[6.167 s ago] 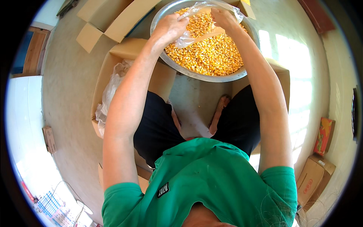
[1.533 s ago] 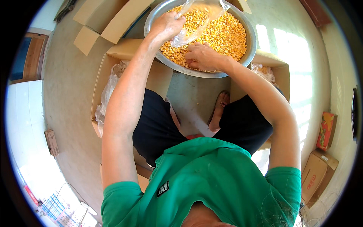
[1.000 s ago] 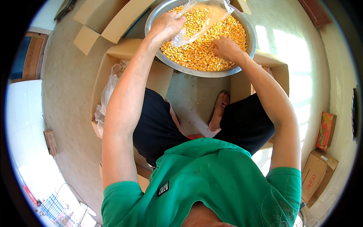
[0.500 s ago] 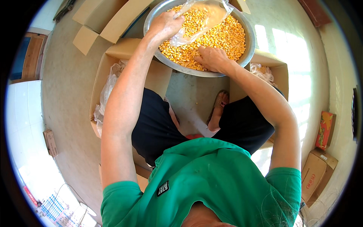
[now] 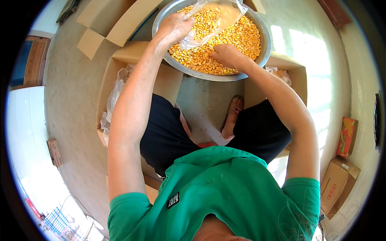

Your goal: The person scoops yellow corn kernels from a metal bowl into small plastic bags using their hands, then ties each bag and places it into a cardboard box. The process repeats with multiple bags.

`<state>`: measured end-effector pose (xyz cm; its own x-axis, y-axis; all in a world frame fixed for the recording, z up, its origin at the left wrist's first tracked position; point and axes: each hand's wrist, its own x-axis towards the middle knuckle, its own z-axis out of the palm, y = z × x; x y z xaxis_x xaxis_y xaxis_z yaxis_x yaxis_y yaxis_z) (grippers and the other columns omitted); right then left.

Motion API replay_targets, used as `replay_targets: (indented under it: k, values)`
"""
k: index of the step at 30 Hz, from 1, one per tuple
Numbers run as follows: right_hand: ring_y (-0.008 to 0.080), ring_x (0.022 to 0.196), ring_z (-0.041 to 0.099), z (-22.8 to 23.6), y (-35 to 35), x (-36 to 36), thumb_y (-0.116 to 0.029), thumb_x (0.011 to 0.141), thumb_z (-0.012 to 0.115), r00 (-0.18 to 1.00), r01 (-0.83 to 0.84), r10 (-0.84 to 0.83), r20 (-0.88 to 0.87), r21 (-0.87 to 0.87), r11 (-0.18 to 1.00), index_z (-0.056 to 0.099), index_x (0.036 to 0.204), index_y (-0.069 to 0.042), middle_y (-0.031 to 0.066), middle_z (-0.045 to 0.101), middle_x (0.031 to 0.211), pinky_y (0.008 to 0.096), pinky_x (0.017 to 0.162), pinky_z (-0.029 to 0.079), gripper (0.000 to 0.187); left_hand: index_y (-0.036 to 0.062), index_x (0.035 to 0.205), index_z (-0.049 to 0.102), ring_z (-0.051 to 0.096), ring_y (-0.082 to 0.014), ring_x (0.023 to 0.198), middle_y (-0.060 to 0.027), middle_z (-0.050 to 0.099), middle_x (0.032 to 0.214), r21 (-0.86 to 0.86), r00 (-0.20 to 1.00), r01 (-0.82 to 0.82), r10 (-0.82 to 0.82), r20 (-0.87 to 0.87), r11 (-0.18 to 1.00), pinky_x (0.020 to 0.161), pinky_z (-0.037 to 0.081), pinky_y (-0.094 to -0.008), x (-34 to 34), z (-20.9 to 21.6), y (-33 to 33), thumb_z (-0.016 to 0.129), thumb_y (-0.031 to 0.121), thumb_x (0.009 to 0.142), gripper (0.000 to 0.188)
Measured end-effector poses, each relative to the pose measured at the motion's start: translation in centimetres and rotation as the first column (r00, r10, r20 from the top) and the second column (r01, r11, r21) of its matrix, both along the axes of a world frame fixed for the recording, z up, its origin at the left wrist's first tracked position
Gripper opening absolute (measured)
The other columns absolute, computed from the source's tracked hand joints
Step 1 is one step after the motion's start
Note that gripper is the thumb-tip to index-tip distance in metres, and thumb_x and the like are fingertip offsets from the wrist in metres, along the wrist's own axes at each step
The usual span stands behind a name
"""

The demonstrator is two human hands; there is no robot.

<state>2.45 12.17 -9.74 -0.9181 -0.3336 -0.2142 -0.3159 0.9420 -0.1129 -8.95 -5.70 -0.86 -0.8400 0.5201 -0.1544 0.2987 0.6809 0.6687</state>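
A wide metal basin [image 5: 265, 44] stands at the top of the view, full of loose yellow corn kernels [image 5: 246, 34]. A clear plastic bag [image 5: 231, 14] lies open over the kernels. My left hand [image 5: 176, 27], at the basin's left side, is closed on the bag's edge. Just above the kernels near the basin's front is my right hand [image 5: 228, 55], its fingers curled together. What those fingers hold, if anything, is hidden from this side.
An open cardboard box [image 5: 105, 92] with crumpled plastic stands on the left, another cardboard box [image 5: 299, 82] with a bag on the right. Large cardboard flaps [image 5: 124, 26] are at the upper left. Smaller boxes [image 5: 337, 186] sit along the right wall. My legs flank the floor below the basin.
My right hand has shifted slightly up and right, and its fingers, spread on the kernels before, are now drawn together. The left hand stays at the bag, almost unmoved.
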Motion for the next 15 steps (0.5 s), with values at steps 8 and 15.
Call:
replay_targets:
  k: [8, 15]
  values:
    - [0.0323, 0.088, 0.064, 1.3, 1.6, -1.1, -0.029, 0.091, 0.049, 0.976, 0.207, -0.181, 0.12, -0.257, 0.944, 0.065, 0.095, -0.003, 0.0184, 0.065, 0.093, 0.0433, 0.07, 0.051, 0.03, 0.0011, 0.098, 0.063, 0.066, -0.0265, 0.07, -0.017, 0.067, 0.08, -0.036, 1.0, -0.002, 0.002, -0.018, 0.999, 0.07, 0.05, -0.0386, 0.0, -0.1, 0.1, 0.048, 0.038, 0.09, 0.041]
    - [0.003, 0.044, 0.038, 9.9, 0.7, -1.5, -0.036, 0.092, 0.051, 0.779, 0.627, -0.343, 0.524, -0.656, 0.421, 0.056, 0.087, -0.009, -0.0027, 0.045, 0.062, 0.0189, 0.037, 0.028, 0.029, 0.0003, 0.099, 0.062, 0.066, -0.0292, 0.073, -0.018, 0.067, 0.081, -0.051, 1.0, -0.001, 0.001, -0.005, 0.999, 0.073, 0.05, -0.0402, -0.4, -0.5, 0.0, 0.047, 0.036, 0.089, 0.04]
